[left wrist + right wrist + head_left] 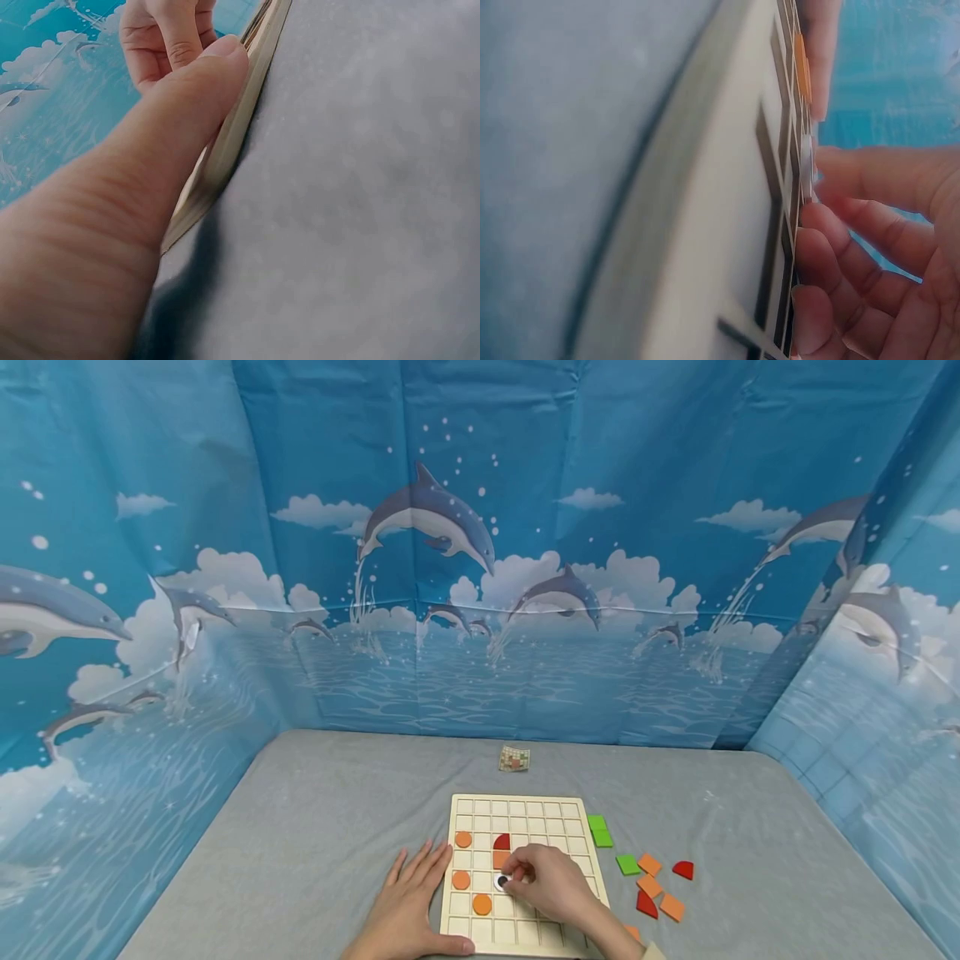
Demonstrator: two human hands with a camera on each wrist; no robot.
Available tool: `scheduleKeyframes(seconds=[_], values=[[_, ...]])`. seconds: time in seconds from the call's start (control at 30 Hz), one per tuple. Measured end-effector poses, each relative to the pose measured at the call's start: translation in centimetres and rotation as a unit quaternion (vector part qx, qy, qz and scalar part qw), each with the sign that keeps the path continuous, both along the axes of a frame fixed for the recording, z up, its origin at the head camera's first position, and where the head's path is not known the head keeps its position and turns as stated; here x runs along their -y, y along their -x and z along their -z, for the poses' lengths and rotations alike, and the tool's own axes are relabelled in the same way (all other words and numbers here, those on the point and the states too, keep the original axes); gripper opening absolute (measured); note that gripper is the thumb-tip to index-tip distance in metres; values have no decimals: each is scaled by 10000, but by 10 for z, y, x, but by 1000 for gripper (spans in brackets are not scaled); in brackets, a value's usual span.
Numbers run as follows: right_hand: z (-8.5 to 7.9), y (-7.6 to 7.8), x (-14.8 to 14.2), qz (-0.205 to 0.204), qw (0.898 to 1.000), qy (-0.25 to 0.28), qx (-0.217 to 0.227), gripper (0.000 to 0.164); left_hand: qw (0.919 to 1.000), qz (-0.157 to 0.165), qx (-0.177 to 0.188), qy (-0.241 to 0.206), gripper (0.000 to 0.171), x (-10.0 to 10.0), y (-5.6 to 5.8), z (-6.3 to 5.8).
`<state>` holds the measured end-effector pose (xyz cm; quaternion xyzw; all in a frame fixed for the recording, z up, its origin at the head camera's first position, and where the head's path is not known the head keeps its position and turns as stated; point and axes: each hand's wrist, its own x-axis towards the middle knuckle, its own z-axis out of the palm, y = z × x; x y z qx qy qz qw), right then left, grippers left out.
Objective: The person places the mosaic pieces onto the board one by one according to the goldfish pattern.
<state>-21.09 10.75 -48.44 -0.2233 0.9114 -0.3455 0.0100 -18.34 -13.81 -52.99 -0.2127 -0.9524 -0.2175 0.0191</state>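
A pale wooden grid board (527, 932) lies on the grey cloth. My left hand (405, 900) rests along its left edge, fingers straight and thumb near the lower-left corner. Over the board's middle, my right hand (551, 878) pinches a white round tile with a black dot (500, 884); in the right wrist view the white tile (807, 166) sits at the board's surface by the fingertips. Just above it are an orange square tile (500, 859) and a red quarter-round tile (502, 842). Orange round tiles (482, 904) occupy several cells on the left. The right hand hides some cells.
Right of the board lie loose green square tiles (627, 865), orange square tiles (672, 907) and red quarter-round tiles (683, 869). A small patterned card (514, 759) lies beyond the board. A blue dolphin curtain (465, 677) hangs around the table's back and sides.
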Motion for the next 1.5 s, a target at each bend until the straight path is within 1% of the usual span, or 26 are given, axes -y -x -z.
scheduleKeyframes(seconds=[0.2, 0.33, 0.43, 0.53, 0.63, 0.7, 0.83, 0.93, 1.03, 1.3, 1.5], values=[[-2, -2, -3, -73, 9999, 47, 114, 10, 10000, 7, 64, -40, 123, -1, 0, 1], [-5, -3, -6, -13, 9999, 32, 132, 8, 9999, -52, 115, -42, 124, -2, 0, 1], [-7, -4, -11, 71, 9999, 59, 76, 6, 9999, -61, 117, -79, 124, -2, 0, 1], [-8, -4, -19, 159, 9998, 111, -72, 5, 9999, -58, 121, -97, 124, -2, 0, 0], [-10, -4, -29, 199, 9994, 235, -159, 4, 9998, -49, 147, -122, 124, -2, 0, 0], [-13, -4, -36, 286, 9992, 280, -71, 3, 9998, -30, 142, -142, 125, -2, 0, 0], [-19, -6, -50, 609, 9972, 304, 326, 4, 9999, 9, 90, -143, 125, -1, 1, 2], [-23, -8, -59, 867, 9951, 244, 407, 4, 9999, 14, 74, -133, 124, -1, 1, 3], [-24, -11, -68, 991, 9942, 184, 383, 6, 9999, 16, 90, -122, 124, -1, 1, 3], [-21, -17, -92, 962, 9942, -132, 463, 16, 9999, -3, 75, -126, 124, -1, 1, 1], [-18, -21, -110, 711, 9944, -413, 670, 26, 9999, 7, 85, -143, 124, -1, 1, 1]])
